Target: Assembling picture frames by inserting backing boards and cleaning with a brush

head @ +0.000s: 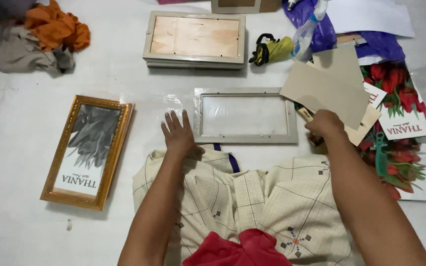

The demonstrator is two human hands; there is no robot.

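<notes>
The left hand [177, 132] lies flat, fingers spread, just beside the empty grey picture frame [245, 116] (glass face, likely fragile) — best held by its rails. The right hand [325, 124] pinches a thin backing board [324, 91] — light, bendable, gripped at its lower edge.

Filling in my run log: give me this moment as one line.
left hand: flat beside grey frame | right hand: holding backing board | gold frame: far left

The white floor [20, 128] bears a gold frame [88, 150], grey frames [245, 117], rags [35, 37], perhaps flower prints [404, 106].
</notes>
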